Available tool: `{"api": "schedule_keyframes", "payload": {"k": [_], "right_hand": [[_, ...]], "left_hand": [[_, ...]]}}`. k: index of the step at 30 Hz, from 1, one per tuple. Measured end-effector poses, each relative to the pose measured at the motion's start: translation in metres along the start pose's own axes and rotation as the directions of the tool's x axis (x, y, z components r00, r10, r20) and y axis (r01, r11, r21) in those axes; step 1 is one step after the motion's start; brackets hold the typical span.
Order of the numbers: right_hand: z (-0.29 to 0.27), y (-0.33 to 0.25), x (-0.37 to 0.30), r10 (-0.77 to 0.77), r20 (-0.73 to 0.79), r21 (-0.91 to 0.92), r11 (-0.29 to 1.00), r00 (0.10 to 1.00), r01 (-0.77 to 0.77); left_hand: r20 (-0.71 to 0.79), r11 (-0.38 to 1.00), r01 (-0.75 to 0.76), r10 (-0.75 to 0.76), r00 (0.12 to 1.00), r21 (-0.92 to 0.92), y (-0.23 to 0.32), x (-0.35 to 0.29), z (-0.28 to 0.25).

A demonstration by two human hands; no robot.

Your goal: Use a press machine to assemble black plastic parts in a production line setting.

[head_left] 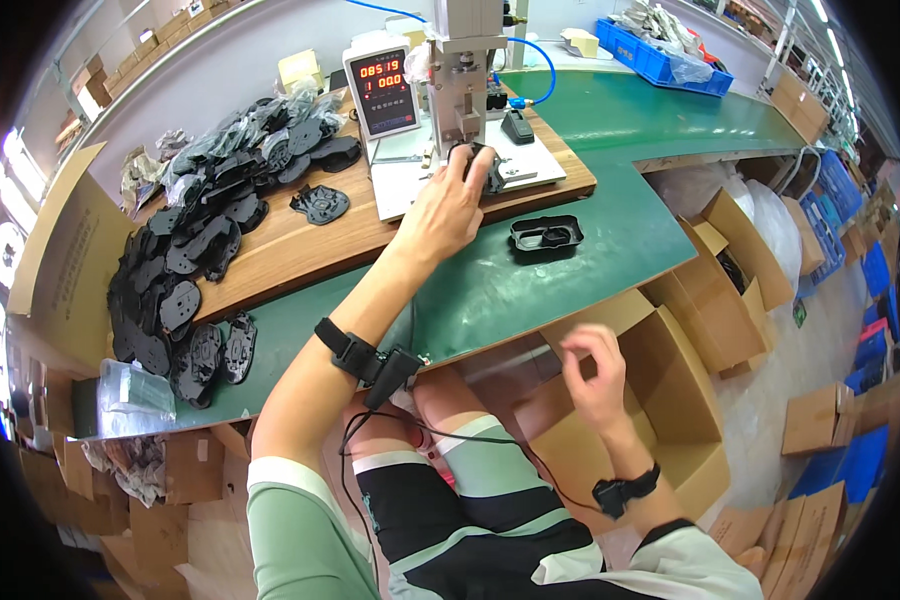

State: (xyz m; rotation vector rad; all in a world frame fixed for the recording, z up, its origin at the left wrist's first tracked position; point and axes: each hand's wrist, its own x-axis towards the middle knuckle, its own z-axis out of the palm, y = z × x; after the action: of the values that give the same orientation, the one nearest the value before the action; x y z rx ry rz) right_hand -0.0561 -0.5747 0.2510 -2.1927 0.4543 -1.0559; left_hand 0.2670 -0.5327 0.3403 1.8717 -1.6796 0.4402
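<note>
My left hand (442,212) reaches to the bench press (460,90), its fingers closed on a black plastic part (488,172) at the white base plate (395,195). The fingers cover much of that part. My right hand (598,378) hangs past the table's front edge, above an open cardboard box (675,400). Its fingers are loosely curled, the thumb stands apart from them, and nothing shows in it. A black oblong plastic shell (560,222) lies on the green tabletop, right of my left hand. One flat black part (320,204) rests alone on the wooden board (270,265).
Black plastic parts (180,260) and clear bags heap up on the left. A counter box with red digits (382,90) stands beside the press. A blue crate (660,58) sits at the far right. Cardboard boxes (715,300) crowd the floor on the right.
</note>
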Motion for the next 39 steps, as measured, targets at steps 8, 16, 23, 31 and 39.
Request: {"api": "schedule_keyframes", "payload": {"k": [8,16,23,31,39], "right_hand": [[0.073,-0.007,0.214,-0.351,0.227,-0.385,0.825,0.908,0.415],[0.101,0.007,0.243,-0.354,0.241,-0.465,0.775,0.904,0.428],[0.112,-0.01,0.242,-0.418,0.219,-0.437,0.766,0.882,0.472],[0.106,-0.006,0.243,-0.383,0.244,-0.429,0.782,0.891,0.453],[0.106,-0.004,0.243,-0.4,0.26,-0.431,0.766,0.879,0.476]], "left_hand": [[-0.052,0.988,0.076,-0.083,0.995,-0.132,0.003,0.008,0.007],[-0.159,0.991,0.119,-0.126,0.979,-0.055,-0.038,-0.031,-0.012],[-0.001,0.842,0.313,-0.348,0.938,0.439,-0.153,-0.15,-0.07],[0.218,0.88,0.202,-0.318,0.923,0.43,-0.084,-0.171,-0.116],[0.266,0.908,0.103,-0.226,0.937,0.407,-0.063,-0.186,-0.127]]}}
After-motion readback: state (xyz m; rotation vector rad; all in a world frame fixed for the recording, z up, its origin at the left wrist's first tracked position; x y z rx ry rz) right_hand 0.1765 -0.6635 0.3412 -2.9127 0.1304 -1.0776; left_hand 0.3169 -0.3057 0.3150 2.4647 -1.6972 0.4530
